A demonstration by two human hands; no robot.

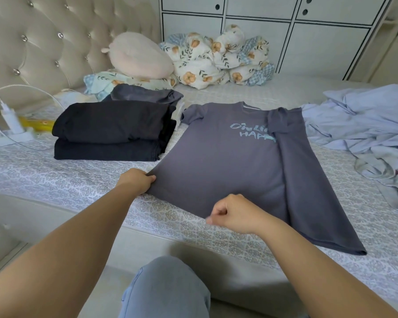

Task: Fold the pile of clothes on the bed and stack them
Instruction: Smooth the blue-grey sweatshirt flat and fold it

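Bedroom setting: a bed (55,177) covered in a pale patterned sheet, backed by a tufted cream headboard (44,42) and white panelled cabinets (308,31). Item one, a grey T-shirt (228,161) with pale blue lettering, is laid flat and face up near the front edge of the bed, its right side and sleeve folded inward over the chest. The hem's left corner is pinched by the left hand (137,180), fingers curled round the cloth. The right hand (234,213) is placed at the middle of the hem with fingers curled tight; whether cloth is held in them cannot be told, as the fingertips are blurred. Item two, a stack of folded dark garments (108,131), is seen just left of the T-shirt, with another grey folded piece (143,92) behind it. Item three, a heap of unfolded light blue clothes (365,129), is lying to the right of the T-shirt. A floral quilt (216,60) and a pink plush pillow (138,56) are bundled at the far side. A white charger with cable (9,118) is noted at the left.
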